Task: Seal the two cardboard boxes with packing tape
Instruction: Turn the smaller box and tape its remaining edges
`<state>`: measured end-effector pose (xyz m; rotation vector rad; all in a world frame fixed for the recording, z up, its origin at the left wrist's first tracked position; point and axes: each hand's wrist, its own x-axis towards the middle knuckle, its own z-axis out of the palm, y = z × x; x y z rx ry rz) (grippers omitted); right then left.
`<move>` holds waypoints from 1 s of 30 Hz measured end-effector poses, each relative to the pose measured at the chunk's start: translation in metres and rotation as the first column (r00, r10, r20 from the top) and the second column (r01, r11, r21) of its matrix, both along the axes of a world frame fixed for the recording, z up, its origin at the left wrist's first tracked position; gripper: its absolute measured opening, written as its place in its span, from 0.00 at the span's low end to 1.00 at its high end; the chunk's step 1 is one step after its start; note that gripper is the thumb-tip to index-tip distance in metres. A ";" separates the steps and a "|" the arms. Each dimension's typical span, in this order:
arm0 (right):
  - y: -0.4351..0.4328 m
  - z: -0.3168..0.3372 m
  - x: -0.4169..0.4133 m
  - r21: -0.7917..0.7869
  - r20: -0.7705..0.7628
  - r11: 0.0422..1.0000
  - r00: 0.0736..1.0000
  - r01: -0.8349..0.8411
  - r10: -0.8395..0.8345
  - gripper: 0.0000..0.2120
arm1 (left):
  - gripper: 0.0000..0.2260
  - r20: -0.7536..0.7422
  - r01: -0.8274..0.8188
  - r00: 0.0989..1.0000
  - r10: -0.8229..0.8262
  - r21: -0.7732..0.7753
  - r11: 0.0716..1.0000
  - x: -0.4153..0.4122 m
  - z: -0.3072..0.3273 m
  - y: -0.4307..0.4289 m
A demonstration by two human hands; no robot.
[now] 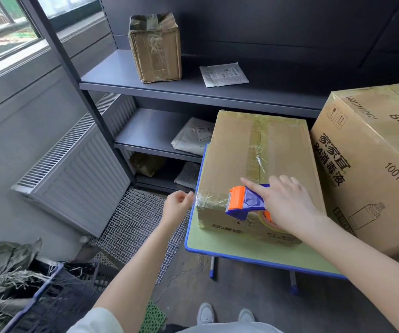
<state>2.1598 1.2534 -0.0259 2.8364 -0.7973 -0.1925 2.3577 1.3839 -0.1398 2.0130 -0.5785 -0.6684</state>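
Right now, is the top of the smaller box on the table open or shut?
Shut. The flaps of the smaller box lie flat, and tape runs along the middle seam.

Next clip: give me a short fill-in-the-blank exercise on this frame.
The right hand grips an orange and blue ___.
The smaller cardboard box rests on a green table with a ___ rim.
The larger cardboard box, printed with a bottle drawing, stands on the smaller one's ___ side.
Missing: tape dispenser; blue; right.

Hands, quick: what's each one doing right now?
Left hand: curled beside the cardboard box corner; whether it pinches packing tape cannot be told.
Right hand: holds the tape dispenser, index finger straight along it.
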 end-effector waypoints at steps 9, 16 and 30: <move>-0.001 -0.003 0.007 -0.047 -0.038 0.999 0.999 -0.009 0.007 0.32 | 0.17 -0.230 0.061 0.973 -0.036 0.104 0.993 -0.003 -0.008 -0.001; -0.003 -0.004 0.008 -0.057 -0.047 0.998 0.999 -0.030 0.027 0.33 | 0.16 0.352 0.075 0.936 -0.027 -0.123 0.989 -0.032 0.012 0.002; -0.009 0.006 0.010 0.048 0.014 0.998 0.999 -0.050 0.050 0.31 | 0.21 0.929 0.381 0.314 -0.195 0.065 0.922 -0.040 0.005 0.001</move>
